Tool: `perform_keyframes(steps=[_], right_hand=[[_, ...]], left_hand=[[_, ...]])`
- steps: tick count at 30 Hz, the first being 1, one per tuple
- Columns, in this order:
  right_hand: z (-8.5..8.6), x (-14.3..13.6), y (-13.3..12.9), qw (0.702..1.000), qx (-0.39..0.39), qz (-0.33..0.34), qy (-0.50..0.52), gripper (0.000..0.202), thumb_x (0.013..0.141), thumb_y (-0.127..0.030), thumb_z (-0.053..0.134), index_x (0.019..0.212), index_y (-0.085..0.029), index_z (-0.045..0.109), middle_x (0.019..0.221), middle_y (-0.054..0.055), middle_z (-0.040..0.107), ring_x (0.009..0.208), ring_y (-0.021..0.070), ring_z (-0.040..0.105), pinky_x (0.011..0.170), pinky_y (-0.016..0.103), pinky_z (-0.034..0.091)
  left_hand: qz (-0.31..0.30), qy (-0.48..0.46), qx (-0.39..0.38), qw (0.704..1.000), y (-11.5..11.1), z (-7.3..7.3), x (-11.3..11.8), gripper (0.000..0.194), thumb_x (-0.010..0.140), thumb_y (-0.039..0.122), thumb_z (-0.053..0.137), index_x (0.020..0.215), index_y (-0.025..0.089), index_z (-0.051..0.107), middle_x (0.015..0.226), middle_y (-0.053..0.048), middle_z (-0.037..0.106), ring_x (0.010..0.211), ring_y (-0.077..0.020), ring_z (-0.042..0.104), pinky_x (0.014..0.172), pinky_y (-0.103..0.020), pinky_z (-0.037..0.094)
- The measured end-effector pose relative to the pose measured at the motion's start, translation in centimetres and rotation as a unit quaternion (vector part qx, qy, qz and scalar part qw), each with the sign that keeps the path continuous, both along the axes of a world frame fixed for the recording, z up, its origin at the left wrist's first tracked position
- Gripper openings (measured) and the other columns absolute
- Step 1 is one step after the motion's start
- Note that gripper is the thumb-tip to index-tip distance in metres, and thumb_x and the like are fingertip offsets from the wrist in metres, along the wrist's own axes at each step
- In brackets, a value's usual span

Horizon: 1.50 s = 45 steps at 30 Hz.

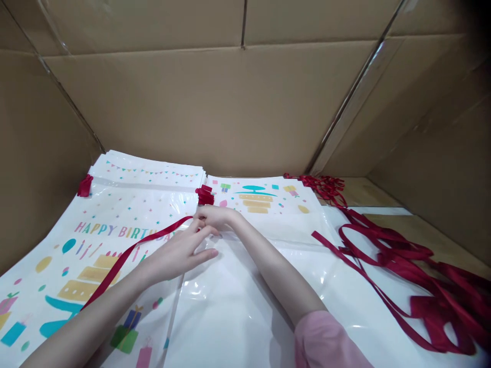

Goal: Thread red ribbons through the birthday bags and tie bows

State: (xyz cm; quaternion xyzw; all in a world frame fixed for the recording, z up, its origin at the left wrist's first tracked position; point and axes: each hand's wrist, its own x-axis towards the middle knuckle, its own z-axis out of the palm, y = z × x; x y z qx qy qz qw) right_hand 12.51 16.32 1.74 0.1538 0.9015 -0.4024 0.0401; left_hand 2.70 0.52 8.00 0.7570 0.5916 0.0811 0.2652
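Observation:
A red ribbon [143,239] runs from the two hands down to the left, passing behind my left forearm. My right hand [215,216] is closed on the ribbon's upper end, at the edge of a stack of white birthday-print bags [140,209]. Just below it, my left hand [187,248] has its thumb and fingers apart, with the fingertips against my right hand. Folded red ribbon tabs [205,194] stick out beside the hands at the stack's edge. Beneath my right forearm is a white plastic bag [230,296] with a folded, cake-printed top [261,197].
Long loops of loose red ribbon [383,245] lie on the right, with a tangled bunch of ribbon [326,188] behind them. Another red tab [85,185] is at the stack's left side. Tall cardboard walls [215,107] enclose the back and both sides.

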Motion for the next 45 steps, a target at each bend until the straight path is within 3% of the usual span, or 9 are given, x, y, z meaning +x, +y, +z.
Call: perform_keyframes(steps=[8,13,20,25,31,36,40,43,45], right_hand=[[-1.5,-0.2,0.8,1.000,0.002,-0.011,0.018,0.009,0.063,-0.009,0.047,0.065,-0.014,0.055,0.059,-0.005,0.049,0.052,0.0069,0.036,0.046,0.019,0.027],[-2.2,-0.6,0.9,0.998,0.023,-0.025,0.056,0.019,0.068,-0.007,0.049,0.081,-0.014,0.062,0.080,0.001,0.064,0.069,0.0113,0.053,0.057,0.018,0.037],[-1.9,-0.3,0.7,0.996,0.067,-0.038,0.033,0.013,0.076,-0.016,0.054,0.081,-0.012,0.065,0.075,0.001,0.063,0.068,0.0113,0.052,0.059,0.019,0.036],[-1.2,0.0,0.2,0.994,0.088,-0.060,0.022,0.017,0.078,-0.015,0.050,0.083,-0.012,0.066,0.076,0.001,0.063,0.067,0.0101,0.051,0.058,0.018,0.034],[-0.7,-1.3,-1.0,0.992,0.102,-0.063,0.025,0.019,0.076,-0.015,0.052,0.087,-0.012,0.068,0.078,0.001,0.064,0.068,0.0103,0.052,0.060,0.018,0.035],[0.5,-2.7,-2.2,0.990,0.120,-0.065,0.027,0.020,0.075,-0.012,0.052,0.085,-0.013,0.069,0.079,0.001,0.064,0.066,0.0099,0.052,0.060,0.018,0.035],[1.7,-3.9,-3.5,0.985,0.141,-0.094,0.043,0.019,0.075,-0.012,0.053,0.084,-0.014,0.070,0.082,0.003,0.065,0.070,0.0120,0.054,0.060,0.019,0.036],[2.0,-4.8,-4.5,0.975,0.162,-0.132,0.076,0.028,0.079,-0.013,0.052,0.103,-0.016,0.067,0.102,0.006,0.062,0.083,0.0140,0.056,0.069,0.020,0.039],[1.7,-4.8,-5.2,0.969,0.173,-0.150,0.095,0.038,0.082,-0.016,0.052,0.120,-0.019,0.058,0.116,0.008,0.056,0.091,0.0147,0.056,0.077,0.022,0.040]], left_hand=[[-0.019,-0.005,0.028,0.999,1.1,-0.5,-1.0,0.034,0.090,0.047,0.037,0.118,0.031,0.048,0.117,-0.003,0.045,0.083,-0.0189,0.054,0.076,-0.032,0.043],[0.032,-0.049,0.035,0.998,2.8,-1.3,-3.0,0.019,0.089,0.038,0.039,0.098,0.025,0.047,0.098,-0.001,0.048,0.072,-0.0149,0.049,0.068,-0.029,0.041],[0.044,-0.246,-0.072,0.966,4.7,-4.8,-5.0,0.021,0.087,0.041,0.045,0.092,0.023,0.036,0.074,0.004,0.049,0.061,-0.0118,0.049,0.056,-0.024,0.039],[0.031,-0.278,-0.168,0.945,4.3,-5.1,-6.0,0.028,0.087,0.046,0.046,0.103,0.023,0.039,0.060,0.006,0.052,0.041,-0.0091,0.044,0.043,-0.021,0.029],[0.080,-0.340,-0.031,0.937,3.0,-3.9,-6.5,0.043,0.074,0.039,0.067,0.106,0.021,0.046,0.070,0.004,0.053,0.061,-0.0103,0.052,0.055,-0.021,0.038],[0.086,-0.293,0.025,0.952,2.1,-2.9,-8.2,0.046,0.072,0.044,0.067,0.107,0.019,0.051,0.073,0.002,0.055,0.065,-0.0121,0.053,0.059,-0.023,0.041],[0.131,-0.123,0.089,0.980,1.5,-2.1,-12.1,0.042,0.070,0.048,0.062,0.099,0.018,0.057,0.071,0.001,0.057,0.067,-0.0162,0.057,0.061,-0.025,0.043],[0.204,-0.009,0.155,0.967,0.9,-1.8,-14.0,0.039,0.069,0.045,0.059,0.098,0.019,0.057,0.083,-0.005,0.063,0.082,-0.0244,0.060,0.068,-0.032,0.045],[0.216,0.009,0.186,0.958,0.3,-1.9,-13.8,0.040,0.072,0.042,0.054,0.103,0.018,0.055,0.100,-0.011,0.062,0.099,-0.0302,0.056,0.078,-0.038,0.044]])
